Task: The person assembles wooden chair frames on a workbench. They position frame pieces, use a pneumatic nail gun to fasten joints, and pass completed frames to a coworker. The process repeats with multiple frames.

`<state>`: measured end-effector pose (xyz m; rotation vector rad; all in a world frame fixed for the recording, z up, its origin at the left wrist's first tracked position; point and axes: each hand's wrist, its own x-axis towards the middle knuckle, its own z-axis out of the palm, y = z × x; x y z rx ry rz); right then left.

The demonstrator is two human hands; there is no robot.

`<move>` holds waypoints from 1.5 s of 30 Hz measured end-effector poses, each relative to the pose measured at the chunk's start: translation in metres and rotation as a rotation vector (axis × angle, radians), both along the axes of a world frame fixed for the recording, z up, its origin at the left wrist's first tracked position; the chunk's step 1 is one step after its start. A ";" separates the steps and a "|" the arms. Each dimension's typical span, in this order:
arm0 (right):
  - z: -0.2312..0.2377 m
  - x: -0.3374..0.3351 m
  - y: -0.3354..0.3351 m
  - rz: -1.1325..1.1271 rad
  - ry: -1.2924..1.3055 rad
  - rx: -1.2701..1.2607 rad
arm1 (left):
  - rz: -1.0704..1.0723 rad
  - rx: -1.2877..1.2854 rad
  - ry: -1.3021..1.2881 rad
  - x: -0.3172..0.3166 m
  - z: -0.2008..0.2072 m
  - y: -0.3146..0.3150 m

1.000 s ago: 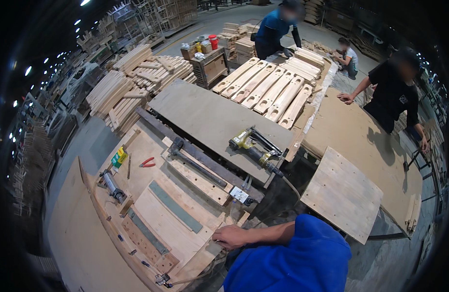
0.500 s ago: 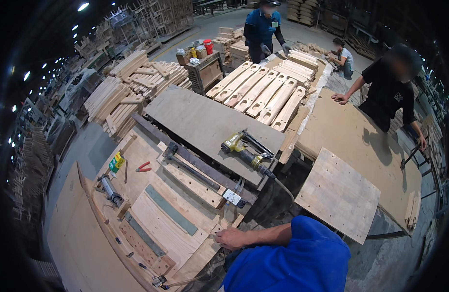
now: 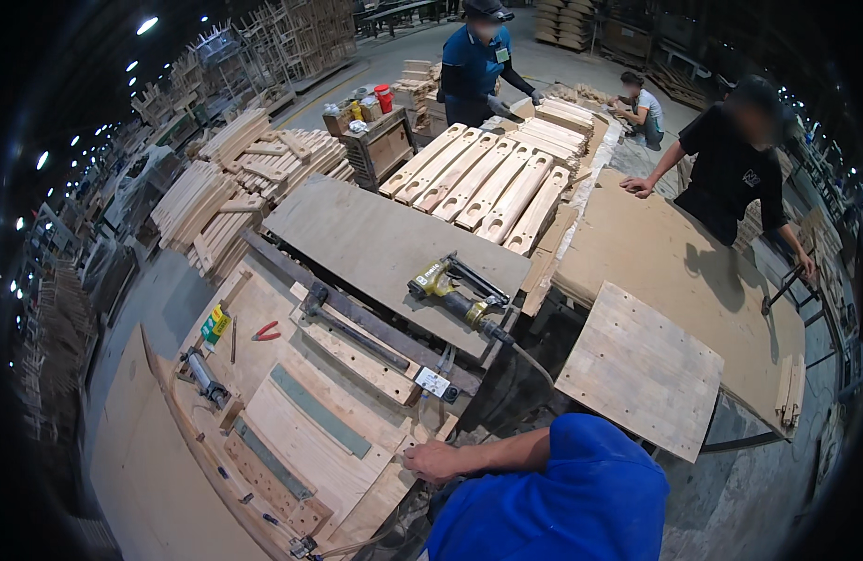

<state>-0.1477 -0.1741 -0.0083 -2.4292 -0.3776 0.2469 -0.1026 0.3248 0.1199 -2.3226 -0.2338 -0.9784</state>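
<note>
While one hand [image 3: 433,461] presses flat, fingers loosely curled, on the near edge of a wooden jig board [image 3: 310,439], other hand unseen, one yellow nail gun [image 3: 455,292] lies far right on the counter [image 3: 375,245].

A small flat packet [image 3: 215,324], yellow and green with a dark patch, lies near the left edge of the wooden jig board [image 3: 301,439], just beside red-handled pliers [image 3: 266,331]. Close to the board's right edge a small white rectangular label plate [image 3: 431,382] sits on a dark rail, tilted (its markings are too small to tell). Farther off, on the top of a wooden crate [image 3: 380,150], stands a red container [image 3: 384,98] with a white lid, with smaller pale containers [image 3: 357,114] just beside it toward the crate's left corner. No screens or signs show.
</note>
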 end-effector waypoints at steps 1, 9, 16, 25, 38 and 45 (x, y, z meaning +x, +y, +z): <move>0.000 0.000 0.001 0.001 0.001 -0.001 | -0.003 -0.005 -0.001 -0.001 0.000 0.001; -0.011 -0.001 0.002 -0.017 -0.048 0.007 | -0.099 -0.408 -0.043 0.011 0.010 -0.006; -0.016 0.007 0.009 0.018 0.033 -0.102 | -0.260 -0.235 0.205 0.013 0.006 -0.032; -0.014 0.000 0.009 -0.019 0.019 -0.055 | -0.420 -0.326 0.227 0.062 -0.021 -0.095; -0.009 -0.002 0.021 -0.118 0.043 -0.117 | -0.652 -0.339 0.289 0.098 -0.024 -0.145; -0.007 -0.001 0.036 -0.192 0.077 -0.221 | -0.624 -0.379 0.278 0.097 -0.029 -0.128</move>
